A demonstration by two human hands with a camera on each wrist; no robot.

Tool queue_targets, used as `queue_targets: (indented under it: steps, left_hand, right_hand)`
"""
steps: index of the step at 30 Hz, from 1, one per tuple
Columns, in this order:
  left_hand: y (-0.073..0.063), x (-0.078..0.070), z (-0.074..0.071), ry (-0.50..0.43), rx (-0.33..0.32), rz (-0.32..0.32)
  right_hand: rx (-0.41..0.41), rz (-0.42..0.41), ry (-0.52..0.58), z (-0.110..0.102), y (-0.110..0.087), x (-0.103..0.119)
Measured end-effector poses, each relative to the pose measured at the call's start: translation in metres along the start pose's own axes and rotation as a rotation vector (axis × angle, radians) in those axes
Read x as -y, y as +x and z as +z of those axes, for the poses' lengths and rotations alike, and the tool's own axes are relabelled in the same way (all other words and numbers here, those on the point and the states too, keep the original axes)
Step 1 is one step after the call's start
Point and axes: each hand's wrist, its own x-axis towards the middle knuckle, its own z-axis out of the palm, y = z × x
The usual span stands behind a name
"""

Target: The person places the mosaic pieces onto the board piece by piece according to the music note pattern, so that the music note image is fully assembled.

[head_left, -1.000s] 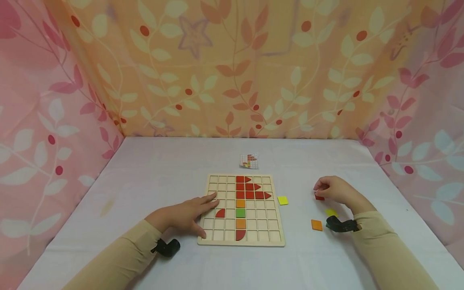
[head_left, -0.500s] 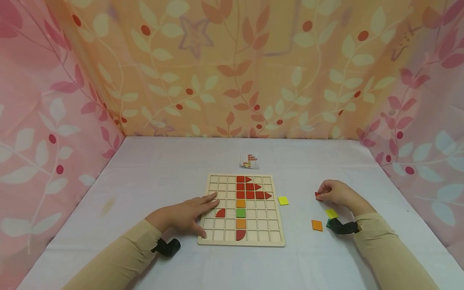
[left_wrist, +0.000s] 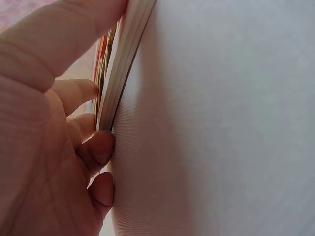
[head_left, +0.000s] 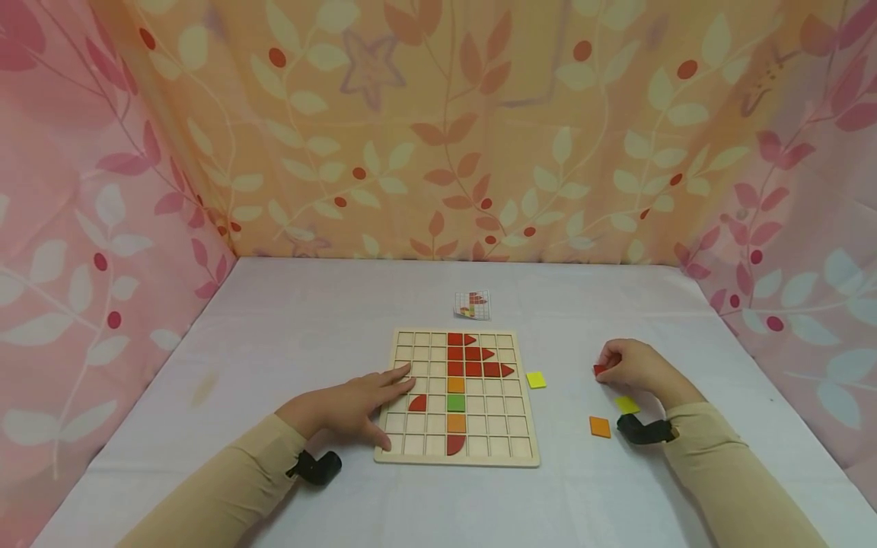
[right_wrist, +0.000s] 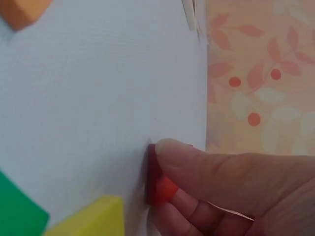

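A wooden grid board (head_left: 496, 450) carries red, orange and green tiles set in its squares. On its left edge rests my left hand (head_left: 352, 403), fingers spread and thumb at the near corner; the left wrist view shows the thumb and fingertips along the board's side. Off to the right, my right hand (head_left: 633, 367) pinches a red tile (right_wrist: 153, 177) between thumb and fingers, at the tabletop. The hand partly covers the tile, so its full shape is hidden. Close to that hand lie a yellow tile (head_left: 626, 404), an orange tile (head_left: 599, 427) and a green tile (right_wrist: 19, 209).
Another yellow tile (head_left: 536, 380) lies just right of the board. Behind the board is a small printed card (head_left: 473, 305) with a coloured grid pattern. Patterned cloth (head_left: 438, 137) walls in the white table (head_left: 308, 304) at the back and sides.
My right hand shifts slightly nearer and its hold on the red tile changes a little, with more of the tile covered than a second ago. My left hand stays on the board.
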Motion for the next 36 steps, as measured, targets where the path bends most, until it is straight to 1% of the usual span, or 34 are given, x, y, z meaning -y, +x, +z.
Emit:
queue_targets:
  steps: [3,6,8,11,16,21,26,32,36]
  left_hand:
    - [0.000,0.000,0.001,0.006,-0.005,0.005]
    - [0.000,0.000,0.001,0.006,-0.005,0.001]
    - [0.000,-0.001,0.001,0.001,-0.004,-0.006]
    - [0.000,0.000,0.001,0.004,-0.004,-0.014]
    - [0.000,0.000,0.001,0.022,-0.007,-0.003]
    - [0.000,-0.001,0.000,0.022,-0.007,0.006]
    - [0.001,-0.002,0.000,0.027,-0.003,-0.009]
    - [0.001,-0.001,0.001,0.029,-0.002,-0.012]
    - [0.001,0.000,0.001,0.032,-0.002,-0.008]
  right_hand:
    - [0.022,-0.003,-0.004,0.000,0.000,0.001]
    - [0.055,-0.004,0.023,0.000,0.000,0.002]
    - [0.077,-0.022,0.036,0.000,0.000,0.005]
    - [0.088,-0.057,0.034,-0.002,0.000,0.011]
    - [0.093,-0.100,0.040,-0.003,0.001,0.025]
    - [0.110,-0.131,0.064,0.002,0.003,0.049]
    - [0.113,-0.140,0.109,0.012,0.006,0.077]
    - [0.118,-0.189,0.153,0.031,0.006,0.112]
    - [0.134,-0.243,0.177,0.045,0.006,0.132]
